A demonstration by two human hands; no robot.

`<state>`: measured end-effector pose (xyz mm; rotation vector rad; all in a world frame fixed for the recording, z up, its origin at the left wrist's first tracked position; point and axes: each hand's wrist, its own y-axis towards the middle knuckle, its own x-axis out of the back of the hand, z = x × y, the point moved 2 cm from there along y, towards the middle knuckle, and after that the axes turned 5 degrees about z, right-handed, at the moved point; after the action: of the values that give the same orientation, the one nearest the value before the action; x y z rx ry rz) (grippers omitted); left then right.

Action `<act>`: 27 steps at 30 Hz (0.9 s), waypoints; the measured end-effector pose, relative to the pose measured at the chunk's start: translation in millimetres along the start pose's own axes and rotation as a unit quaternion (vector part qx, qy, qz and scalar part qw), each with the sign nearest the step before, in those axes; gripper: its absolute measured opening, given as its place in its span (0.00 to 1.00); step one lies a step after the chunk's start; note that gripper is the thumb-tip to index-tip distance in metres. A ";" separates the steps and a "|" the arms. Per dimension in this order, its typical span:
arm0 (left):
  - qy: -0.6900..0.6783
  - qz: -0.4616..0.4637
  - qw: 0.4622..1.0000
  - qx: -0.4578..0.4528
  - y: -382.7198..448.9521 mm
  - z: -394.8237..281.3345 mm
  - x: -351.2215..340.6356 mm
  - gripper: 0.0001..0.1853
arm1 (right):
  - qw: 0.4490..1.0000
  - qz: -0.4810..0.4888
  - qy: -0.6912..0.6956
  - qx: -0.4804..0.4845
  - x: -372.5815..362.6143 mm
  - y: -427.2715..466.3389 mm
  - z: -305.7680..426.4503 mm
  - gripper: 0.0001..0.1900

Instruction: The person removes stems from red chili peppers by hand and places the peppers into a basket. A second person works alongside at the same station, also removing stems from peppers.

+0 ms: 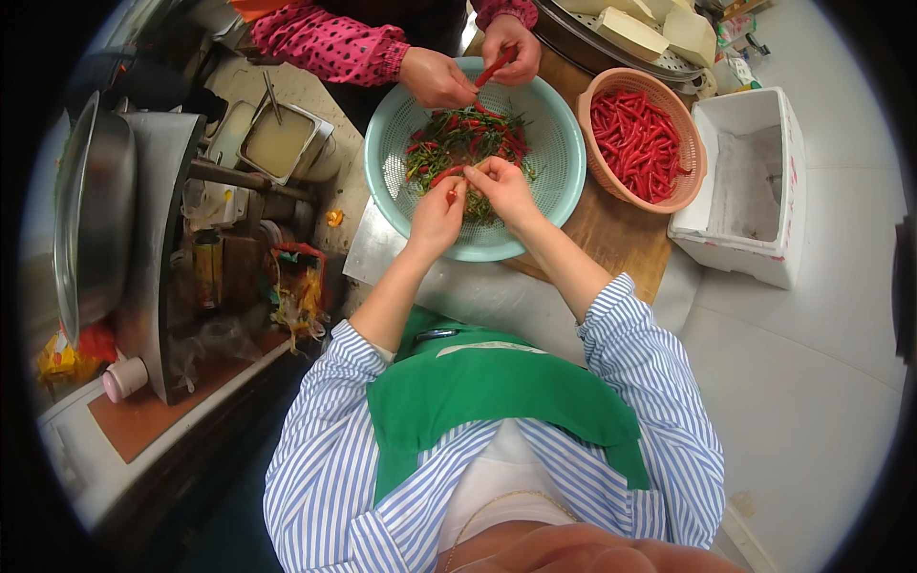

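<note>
My left hand (pixel 438 220) is over the near part of a pale turquoise plastic colander (pixel 566 208), with a red chili pepper (pixel 445 176) between its fingers. A second bit of red chili shows against its palm. Thumb and forefinger of my right hand (pixel 507 192) pinch at the stem end of that pepper, where both hands' fingertips meet. Beneath the hands, green stems and red chilies (pixel 469 136) lie mixed in the colander. To the right, an orange plastic basket (pixel 586 136) is full of red chilies (pixel 637 143) that look stemless.
Across the colander, a co-worker's hands (pixel 476 68) hold a red chili. A white foam box (pixel 791 193) stands right of the basket. Pale blocks (pixel 630 32) rest on a perforated metal tray at the back. Metal containers (pixel 283 140) of cloudy liquid stand to the left.
</note>
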<state>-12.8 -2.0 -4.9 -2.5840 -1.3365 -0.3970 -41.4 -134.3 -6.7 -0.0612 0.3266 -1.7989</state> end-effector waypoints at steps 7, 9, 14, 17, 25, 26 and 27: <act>-0.016 -0.014 0.998 0.066 3.7 2.2 5.2 0.13 | 0.802 0.020 -0.518 0.297 13.8 11.5 29.1 0.03; -0.112 -0.054 0.991 0.040 4.7 9.1 4.9 0.14 | 0.814 -0.054 -0.511 0.271 41.3 28.5 33.9 0.04; -0.191 -0.076 0.978 0.042 4.1 5.8 9.3 0.09 | 0.731 0.027 -0.665 0.151 67.5 45.6 8.0 0.04; -0.197 -0.104 0.975 0.023 3.8 -2.7 9.0 0.08 | 0.698 0.047 -0.694 0.168 57.5 53.6 -2.7 0.05; -0.229 -0.103 0.967 0.034 0.2 -0.7 12.5 0.09 | 0.644 0.057 -0.756 0.098 48.8 59.5 -17.4 0.07; -0.224 -0.109 0.968 0.037 0.1 -0.9 14.6 0.10 | 0.680 0.072 -0.725 0.080 47.8 51.6 -1.8 0.07; -0.221 -0.114 0.968 0.039 0.0 -2.5 15.6 0.10 | 0.713 0.086 -0.694 0.059 48.4 43.4 11.4 0.07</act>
<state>-4.6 9.2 2.5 -2.5504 -1.7571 0.2144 -10.4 -192.2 -13.1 -1.1839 -0.8487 -1.1418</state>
